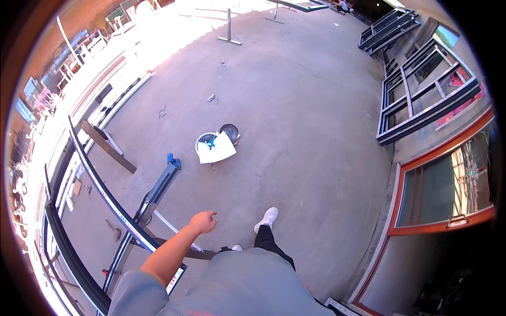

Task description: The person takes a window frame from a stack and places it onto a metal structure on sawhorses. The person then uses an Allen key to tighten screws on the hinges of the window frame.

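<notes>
My left hand (204, 221) hangs over the floor in front of me, its arm stretched forward. The fingers are loosely bent and partly apart, and nothing shows in them. Beside that arm lies a long dark frame profile (113, 197) with a printed protective strip. A grey post with a blue end (167, 173) leans out from under the profile toward the middle of the floor. Further ahead stand a pail (199, 142) with a white sheet (219, 149) across it and a small dark bowl (230, 130) touching it. My right hand does not show.
Dark window frames (421, 89) lean on the right wall, near an orange-framed window (448, 189). A metal T-stand (229, 31) stands far ahead. Long profiles (113, 102) lie on the left. Small metal pieces (212, 98) are scattered on the concrete. A person (341, 6) crouches far off.
</notes>
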`<action>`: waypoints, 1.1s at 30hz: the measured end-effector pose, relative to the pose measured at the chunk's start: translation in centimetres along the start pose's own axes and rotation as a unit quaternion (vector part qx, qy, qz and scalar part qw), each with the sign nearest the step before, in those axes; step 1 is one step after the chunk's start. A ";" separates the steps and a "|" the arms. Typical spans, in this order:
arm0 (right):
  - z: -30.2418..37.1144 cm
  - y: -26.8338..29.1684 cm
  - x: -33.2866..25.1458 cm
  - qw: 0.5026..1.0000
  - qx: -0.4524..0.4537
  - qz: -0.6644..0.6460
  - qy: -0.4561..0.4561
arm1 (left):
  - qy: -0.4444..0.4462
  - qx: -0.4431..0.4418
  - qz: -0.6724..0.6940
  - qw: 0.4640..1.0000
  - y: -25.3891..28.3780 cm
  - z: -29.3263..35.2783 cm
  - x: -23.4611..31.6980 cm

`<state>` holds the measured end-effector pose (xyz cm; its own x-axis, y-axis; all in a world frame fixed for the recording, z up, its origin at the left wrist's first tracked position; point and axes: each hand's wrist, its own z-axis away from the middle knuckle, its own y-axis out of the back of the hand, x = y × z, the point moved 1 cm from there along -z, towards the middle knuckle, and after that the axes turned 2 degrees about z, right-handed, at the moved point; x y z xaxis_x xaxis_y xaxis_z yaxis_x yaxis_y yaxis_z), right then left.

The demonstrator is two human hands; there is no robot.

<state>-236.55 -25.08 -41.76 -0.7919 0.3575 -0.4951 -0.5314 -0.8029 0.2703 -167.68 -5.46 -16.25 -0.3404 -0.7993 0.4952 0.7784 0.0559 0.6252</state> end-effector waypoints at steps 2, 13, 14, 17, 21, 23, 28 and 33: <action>-5.9 1.6 -5.6 0.997 -0.036 0.066 0.027 | 0.040 -0.006 0.026 0.999 0.8 -3.1 0.7; -22.1 16.1 -66.3 0.967 0.143 0.058 0.202 | 0.051 -0.010 0.125 0.991 9.8 -15.7 4.2; -22.0 15.8 -69.6 0.965 0.148 0.046 0.211 | 0.030 -0.024 0.207 0.978 10.0 -19.2 1.8; -22.9 13.0 -74.6 0.958 0.158 0.117 0.208 | 0.080 -0.002 0.125 0.989 13.4 -28.9 -3.3; -21.6 9.6 -69.6 0.952 0.125 0.246 0.130 | 0.133 -0.017 0.146 0.980 16.7 -44.0 -8.6; -17.1 4.3 -70.7 0.969 0.031 0.232 -0.073 | 0.169 0.001 0.120 0.978 17.8 -52.2 -11.7; -13.3 -1.7 -70.5 0.964 -0.075 0.218 -0.134 | 0.213 0.060 0.149 0.964 21.5 -68.0 -14.7; -16.0 -9.8 -90.1 0.952 -0.027 0.276 -0.132 | 0.201 0.051 0.113 0.972 20.1 -78.2 -18.4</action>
<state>-155.18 -57.03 -13.03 -0.9977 -0.0235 -0.0629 -0.0024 -0.9239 0.3826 -104.57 -36.45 -59.97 0.0827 -0.9280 0.3634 0.7454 0.2996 0.5955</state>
